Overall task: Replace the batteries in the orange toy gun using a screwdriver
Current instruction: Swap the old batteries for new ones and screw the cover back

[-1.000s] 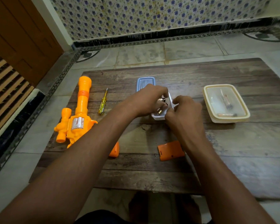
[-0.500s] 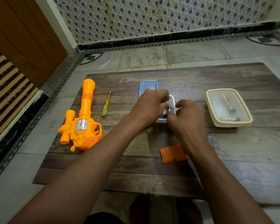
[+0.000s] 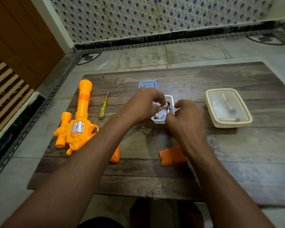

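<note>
The orange toy gun [image 3: 77, 122] lies at the table's left, barrel pointing away from me, its grip hidden under my left forearm. A yellow screwdriver [image 3: 103, 106] rests just right of the barrel. The orange battery cover [image 3: 172, 155] lies near the front, with a tiny screw [image 3: 156, 160] beside it. Both hands meet over a small white box [image 3: 170, 99] at the centre. My left hand [image 3: 143, 104] pinches a battery [image 3: 164, 106] above the box. My right hand [image 3: 187, 114] pinches another battery [image 3: 168, 111] upright at the box's right side. A third battery [image 3: 156, 116] lies inside.
The box's blue lid [image 3: 147, 84] lies just behind it. A cream lidded container [image 3: 228, 108] with small items inside stands at the right. The low wooden table [image 3: 237, 153] stands on a tiled floor, with a wall behind and a wooden door at the left.
The view has shifted slightly. My left hand has lifted a battery clear of the box, and my right hand now holds a second battery upright at the box's edge.
</note>
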A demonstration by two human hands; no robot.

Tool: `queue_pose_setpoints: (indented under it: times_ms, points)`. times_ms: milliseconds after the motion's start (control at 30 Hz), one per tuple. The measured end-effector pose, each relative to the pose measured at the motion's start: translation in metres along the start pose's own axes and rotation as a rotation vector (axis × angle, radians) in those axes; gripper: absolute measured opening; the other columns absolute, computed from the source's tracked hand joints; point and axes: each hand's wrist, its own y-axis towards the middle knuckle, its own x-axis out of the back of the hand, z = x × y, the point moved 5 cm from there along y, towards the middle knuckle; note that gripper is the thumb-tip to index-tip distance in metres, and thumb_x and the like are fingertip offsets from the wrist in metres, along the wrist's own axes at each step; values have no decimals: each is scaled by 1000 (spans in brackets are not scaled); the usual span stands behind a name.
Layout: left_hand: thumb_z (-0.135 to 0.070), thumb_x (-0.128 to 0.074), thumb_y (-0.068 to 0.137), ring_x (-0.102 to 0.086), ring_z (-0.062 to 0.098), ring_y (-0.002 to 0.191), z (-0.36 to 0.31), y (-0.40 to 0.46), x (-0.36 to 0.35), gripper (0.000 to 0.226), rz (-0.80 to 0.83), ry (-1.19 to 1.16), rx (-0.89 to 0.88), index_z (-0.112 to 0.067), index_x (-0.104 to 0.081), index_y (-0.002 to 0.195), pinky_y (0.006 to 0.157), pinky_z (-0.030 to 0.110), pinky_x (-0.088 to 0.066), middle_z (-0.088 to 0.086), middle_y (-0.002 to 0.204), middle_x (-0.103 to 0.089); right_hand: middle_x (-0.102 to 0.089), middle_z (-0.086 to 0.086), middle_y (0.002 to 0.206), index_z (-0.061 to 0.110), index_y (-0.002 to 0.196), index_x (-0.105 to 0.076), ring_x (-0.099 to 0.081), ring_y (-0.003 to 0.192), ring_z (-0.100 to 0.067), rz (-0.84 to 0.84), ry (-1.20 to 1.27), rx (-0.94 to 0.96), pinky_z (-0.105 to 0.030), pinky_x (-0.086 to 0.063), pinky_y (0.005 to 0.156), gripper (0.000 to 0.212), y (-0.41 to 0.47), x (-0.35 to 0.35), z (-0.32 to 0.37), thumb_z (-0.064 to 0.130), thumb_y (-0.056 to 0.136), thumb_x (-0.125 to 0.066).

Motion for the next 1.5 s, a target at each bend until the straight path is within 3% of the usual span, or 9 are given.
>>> queue_pose_setpoints:
  times_ms: [133,333,500,633,733,967,1133,1300,1500]
  points:
    - [-5,-80,83,-59,-8,76,1,4,0,15,-6,-63,-10,-13,-81,95,67,5,-41,-15,82,-67,-73,-16,89,3,105,-71,-68,78,-30,-5,-12,0,-30,-47,63,26,1,-2,-1,22,87,-69]
    - [1,-67,85,-68,17,91,32,9,15,21,-405,-77,143,-14,-78,94,82,32,-57,2,95,-74,-73,-16,89,3,103,-71,-68,80,-31,-7,-2,-9,-27,-38,61,23,0,-1,-2,19,87,-69]
    - [-22,-84,83,-58,26,119,66,23,2,38,-250,-57,299,-24,-70,119,97,35,-47,6,125,-60,-74,-15,93,3,106,-71,-69,84,-31,-7,-20,-4,-26,-37,65,25,0,-1,0,19,87,-68]
    - [-6,-84,82,-49,28,133,64,40,4,66,-100,-185,242,-29,-61,139,109,41,-46,-1,143,-45,-74,-15,91,4,103,-70,-69,85,-33,-20,-16,-10,-28,-37,65,23,2,-1,-2,19,85,-69]
    - [-9,-90,75,-29,29,154,62,57,9,96,135,-38,199,-34,-43,155,121,50,-37,-2,171,-21,-74,-17,93,4,104,-71,-69,87,-35,-32,-7,-18,-28,-39,66,25,3,-1,-3,17,83,-69]
    - [-31,-96,69,-46,30,142,62,72,15,117,308,130,178,-32,-26,163,117,49,-40,0,164,-40,-74,-17,87,4,105,-72,-70,81,-32,-41,5,0,-25,-38,65,26,3,0,-3,15,82,-71]
    - [-54,-94,62,-57,28,128,70,61,27,111,169,215,143,-13,-43,152,104,46,-50,7,148,-55,-76,-16,93,4,110,-72,-71,86,-31,-26,20,-4,-23,-39,68,29,1,0,-1,15,84,-71]
    - [-77,-88,44,-72,16,103,77,34,49,116,-87,-200,211,-9,-63,135,92,46,-61,1,122,-70,-74,-16,83,6,99,-70,-71,79,-33,-1,52,-54,-31,-56,70,23,3,-4,-4,15,81,-60]
    - [-69,-92,49,-64,10,121,26,3,21,119,228,-140,74,-14,-56,147,104,38,-56,-5,140,-62,-74,-14,73,9,84,-71,-74,63,-31,31,161,-133,-48,-64,62,21,7,1,-9,12,88,-50]
